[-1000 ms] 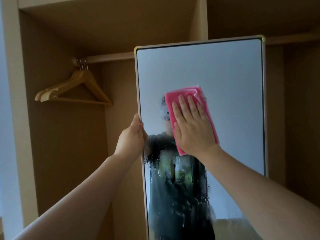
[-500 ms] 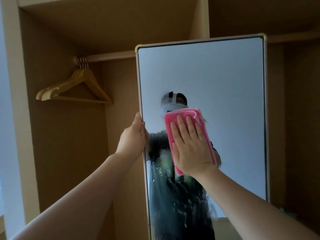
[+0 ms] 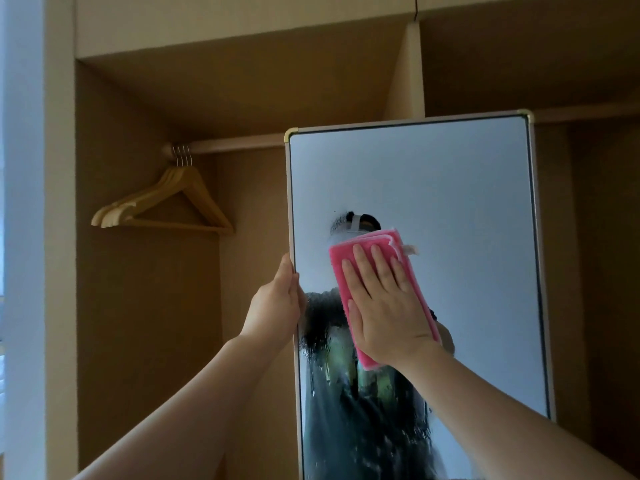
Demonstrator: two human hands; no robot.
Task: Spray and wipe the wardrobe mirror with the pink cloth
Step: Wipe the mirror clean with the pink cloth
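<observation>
The tall rectangular wardrobe mirror (image 3: 450,202) with a pale frame and brass-coloured corner caps is standing out in front of the open wooden wardrobe (image 3: 145,306), filling the right half of the view. The folded pink cloth (image 3: 349,258) is lying flat against the glass, nearer the mirror's left edge than its right and about midway down the visible pane. The right hand (image 3: 384,306) is pressing it there with an open palm and 4 fingers spread upward across the fabric, the thumb lying along the cloth's left side. A small white tag is sticking out at the cloth's upper right corner. Below the cloth the glass is looking wet and streaked with droplets, while the upper pane is looking clear and even. The left hand (image 3: 277,303) is gripping the mirror's left edge, thumb on the front and fingers wrapped behind the frame. Inside the wardrobe's left compartment, several pale wooden hangers (image 3: 162,206) are hanging bunched together from the left end of a wooden rail (image 3: 235,145).
</observation>
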